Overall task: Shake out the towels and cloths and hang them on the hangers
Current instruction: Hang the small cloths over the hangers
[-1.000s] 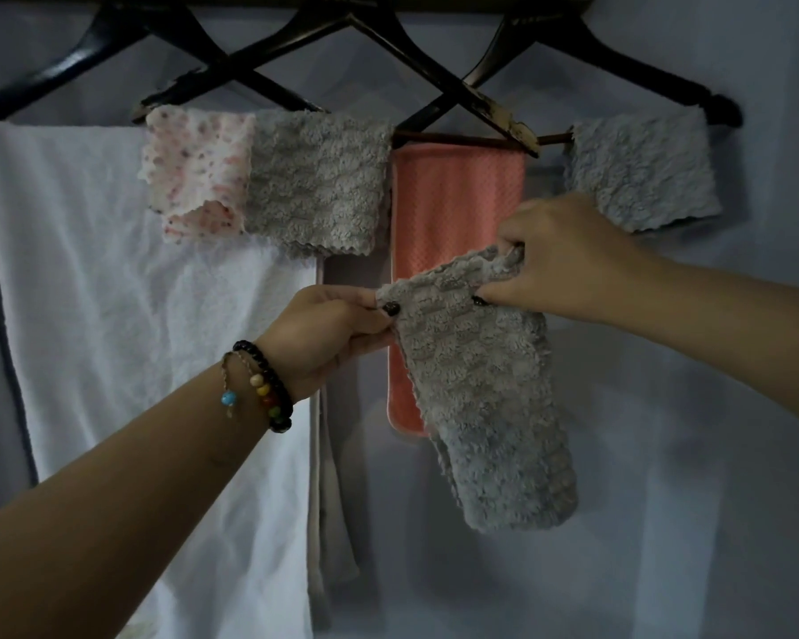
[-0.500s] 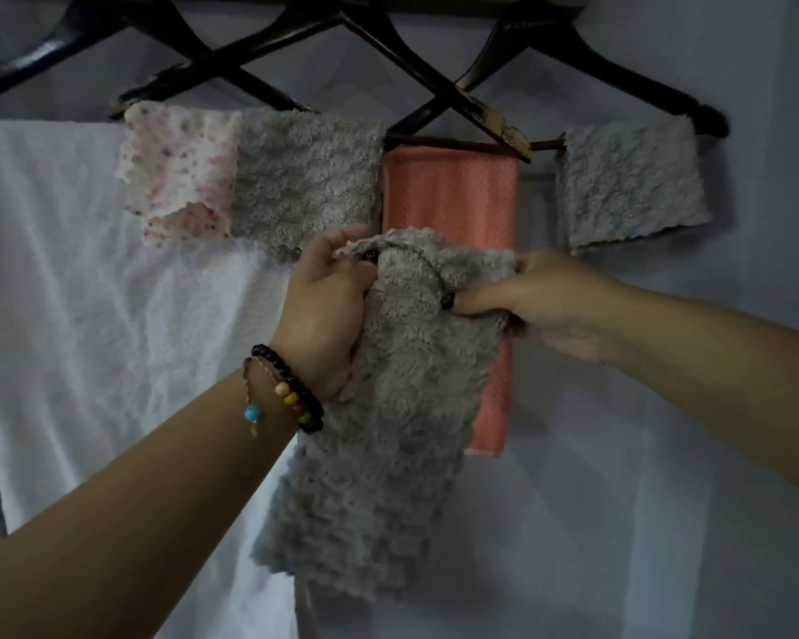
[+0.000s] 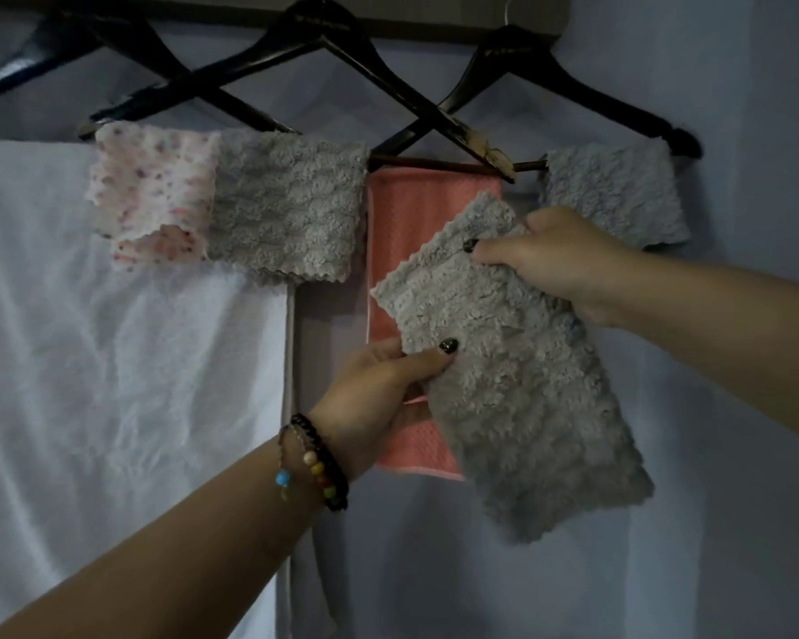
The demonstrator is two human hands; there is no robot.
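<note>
Now the grey fleecy cloth [image 3: 503, 362] is spread flat between both hands in front of the hanging salmon cloth [image 3: 416, 196], where half a second ago it was bunched and drooping from the left hand. The left hand [image 3: 379, 398] pinches its lower left edge between thumb and fingers; the right hand [image 3: 559, 265] pinches the upper edge, thumb on the face. Opened out like this, it looks ready to go over a hanger bar, probably the rightmost black hanger [image 3: 573, 85], which has free bar beside a small grey cloth [image 3: 614, 196]. The held cloth is thick, nubbly pile with a scalloped hem, limp and rectangular. Further left hang another grey fleece cloth [image 3: 287, 214], a speckled pink-white one [image 3: 153, 196] and a large smooth white towel [image 3: 88, 362].
</note>
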